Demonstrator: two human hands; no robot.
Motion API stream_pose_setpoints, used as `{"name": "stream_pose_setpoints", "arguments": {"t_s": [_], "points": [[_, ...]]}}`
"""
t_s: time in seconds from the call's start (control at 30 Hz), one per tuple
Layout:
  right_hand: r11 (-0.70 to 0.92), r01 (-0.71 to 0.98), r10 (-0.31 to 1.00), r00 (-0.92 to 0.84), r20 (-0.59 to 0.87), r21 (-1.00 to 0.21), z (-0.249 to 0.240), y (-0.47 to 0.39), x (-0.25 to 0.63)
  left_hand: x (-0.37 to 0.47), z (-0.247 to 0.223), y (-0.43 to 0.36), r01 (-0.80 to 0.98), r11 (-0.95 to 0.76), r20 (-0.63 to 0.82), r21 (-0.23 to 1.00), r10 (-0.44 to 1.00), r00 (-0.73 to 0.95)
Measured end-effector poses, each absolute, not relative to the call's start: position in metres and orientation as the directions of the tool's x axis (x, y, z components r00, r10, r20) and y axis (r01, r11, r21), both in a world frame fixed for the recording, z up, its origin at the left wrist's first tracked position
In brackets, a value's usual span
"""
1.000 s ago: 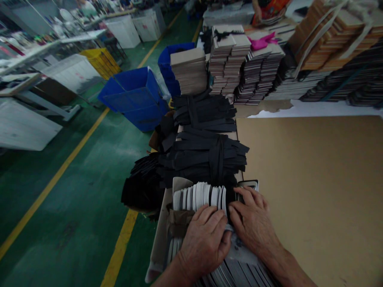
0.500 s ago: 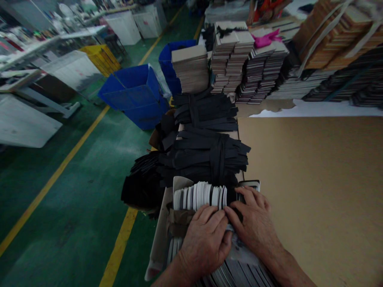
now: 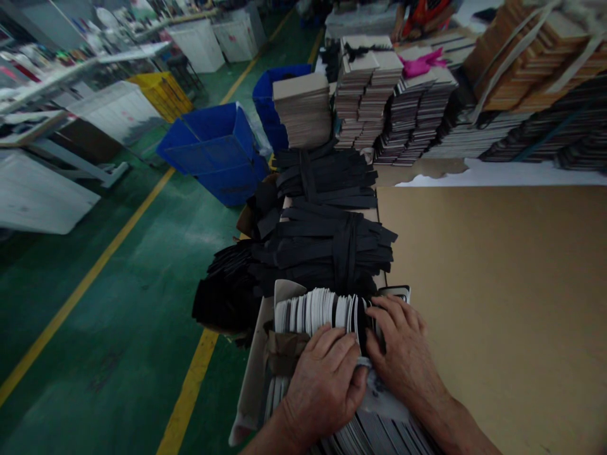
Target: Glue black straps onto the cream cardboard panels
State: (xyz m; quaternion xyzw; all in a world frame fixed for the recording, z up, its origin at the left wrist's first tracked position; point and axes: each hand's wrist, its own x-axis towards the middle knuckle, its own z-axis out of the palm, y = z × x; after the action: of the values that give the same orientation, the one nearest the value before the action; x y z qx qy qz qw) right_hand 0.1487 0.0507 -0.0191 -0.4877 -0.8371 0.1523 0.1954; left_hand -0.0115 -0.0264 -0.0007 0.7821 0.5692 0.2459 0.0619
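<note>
Here are the fingers, both sets down on the row. The left hand lies across the near side of the white cards, fingers side by side and lightly bent, thumb apart, nothing gripped between them. The right hand bends its fingers over the black cards at the right end of the row; they're partly curled, and whether they pinch one I cannot tell.

Just left of the left fingers sits a brown wrap, and past it the pale wall of the box. Nearer than the fingers, clear plastic lies over more card edges. Right beyond the right fingers, a dark, pale-rimmed piece pokes up.

Farther out, a tied bundle of black strips lies beyond the fingers, with a second bundle behind it. To the right of the fingers spreads the bare tan desk. Beyond it stand stacks of board, a pink cloth on one, and a person behind. Far left of the fingers, a blue bin sits on the green floor.
</note>
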Motion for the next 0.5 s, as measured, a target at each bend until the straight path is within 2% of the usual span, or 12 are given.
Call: {"name": "stream_pose_setpoints", "arguments": {"t_s": [0.5], "points": [[0.45,0.76,0.877,-0.475,0.072,-0.468,-0.007,0.055,0.148,-0.011,0.002,-0.023,0.86,-0.314,0.245,0.403,0.942,0.229]]}}
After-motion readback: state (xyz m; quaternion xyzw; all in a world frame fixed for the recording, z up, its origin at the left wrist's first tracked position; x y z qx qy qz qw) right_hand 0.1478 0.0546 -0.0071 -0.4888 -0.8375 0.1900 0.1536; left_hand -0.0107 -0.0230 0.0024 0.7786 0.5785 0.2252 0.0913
